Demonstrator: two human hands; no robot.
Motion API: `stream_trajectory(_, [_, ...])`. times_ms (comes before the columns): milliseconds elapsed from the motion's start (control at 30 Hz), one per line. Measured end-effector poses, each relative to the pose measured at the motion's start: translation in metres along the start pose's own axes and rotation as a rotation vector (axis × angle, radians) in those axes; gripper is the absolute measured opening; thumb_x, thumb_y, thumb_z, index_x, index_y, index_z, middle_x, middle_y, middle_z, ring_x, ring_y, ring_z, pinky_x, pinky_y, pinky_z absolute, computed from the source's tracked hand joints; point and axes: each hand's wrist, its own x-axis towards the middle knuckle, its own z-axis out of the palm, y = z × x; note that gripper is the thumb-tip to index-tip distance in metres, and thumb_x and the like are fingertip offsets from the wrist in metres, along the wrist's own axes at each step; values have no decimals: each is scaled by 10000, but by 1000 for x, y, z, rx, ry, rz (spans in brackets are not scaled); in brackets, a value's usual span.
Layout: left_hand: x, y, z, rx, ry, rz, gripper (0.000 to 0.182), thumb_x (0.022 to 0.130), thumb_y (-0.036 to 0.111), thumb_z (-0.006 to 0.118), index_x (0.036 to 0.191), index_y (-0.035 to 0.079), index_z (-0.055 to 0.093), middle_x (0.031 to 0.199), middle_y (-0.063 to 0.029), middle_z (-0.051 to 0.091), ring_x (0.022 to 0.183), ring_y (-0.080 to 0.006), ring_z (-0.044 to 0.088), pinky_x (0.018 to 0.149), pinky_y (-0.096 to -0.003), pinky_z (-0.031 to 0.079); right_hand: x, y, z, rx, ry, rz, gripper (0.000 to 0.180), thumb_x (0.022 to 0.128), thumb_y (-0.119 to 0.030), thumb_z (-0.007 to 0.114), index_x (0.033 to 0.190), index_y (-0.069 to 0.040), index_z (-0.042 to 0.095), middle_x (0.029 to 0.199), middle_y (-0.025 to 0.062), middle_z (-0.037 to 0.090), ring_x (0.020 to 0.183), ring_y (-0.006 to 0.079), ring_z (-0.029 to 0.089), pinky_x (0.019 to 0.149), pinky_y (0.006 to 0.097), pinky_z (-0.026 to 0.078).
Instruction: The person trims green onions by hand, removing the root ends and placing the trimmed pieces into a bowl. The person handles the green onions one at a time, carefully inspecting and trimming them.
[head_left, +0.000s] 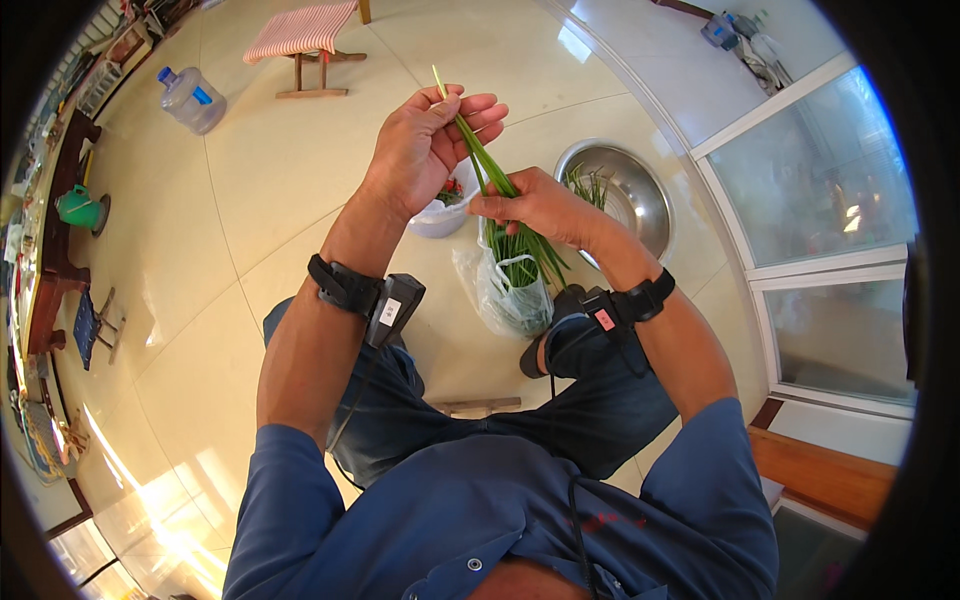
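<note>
A small bunch of green chives slants up across the view, its pale tip pointing away from me. My right hand grips it around the middle. Between thumb and forefinger, my left hand pinches the stalks near the pale end, its other fingers spread. Below my hands, a translucent plastic bag stands on the floor with more chives inside. Behind my left hand is a pale plastic bin with red and green scraps, partly hidden. Right of my right hand, a stainless steel basin holds some chives.
A stool with a striped cushion and a large water bottle stand farther off. At left are a dark wooden cabinet, a green pot and a small folding stool. Framed glass doors border the right side.
</note>
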Motion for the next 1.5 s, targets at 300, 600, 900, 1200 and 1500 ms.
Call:
stream_trajectory(300, [7,2,-13,131,188,102,88,1039,79,514,1106,22,508,1126,-218,681,1085,-340,687,972,-419,561,-28,19,-47,374,-56,-33,346,1045,-274,550,1194,29,628,738,-20,544,599,71,504,536,231,424])
stream_trajectory(600, [5,-13,-7,327,235,-135,408,1038,227,511,1318,-70,484,1252,-247,612,1155,-323,641,989,-408,549,-33,108,-130,197,425,88,276,1024,-217,534,1198,-35,645,878,-8,625,747,74,579,641,231,475])
stream_trajectory(900, [2,-7,-14,396,149,-146,340,1056,235,472,1219,-32,606,1101,-153,706,942,-196,687,865,-337,582,-24,251,-204,-212,857,375,356,920,-221,642,1215,-22,643,931,85,721,799,219,690,724,364,561])
stream_trajectory(1200, [1,1,-27,415,161,-146,369,1054,246,483,1265,-33,598,1064,-124,713,899,-163,680,838,-312,580,31,286,-167,-1057,445,103,316,832,-342,700,750,-37,712,786,183,704,785,340,711,735,443,557])
stream_trajectory(1500, [-2,13,-18,395,206,-111,356,1037,233,515,1230,-50,613,979,-108,696,800,-154,642,758,-307,562,120,300,-30,-169,358,452,229,862,-229,766,867,-7,710,686,95,710,577,194,699,570,349,553])
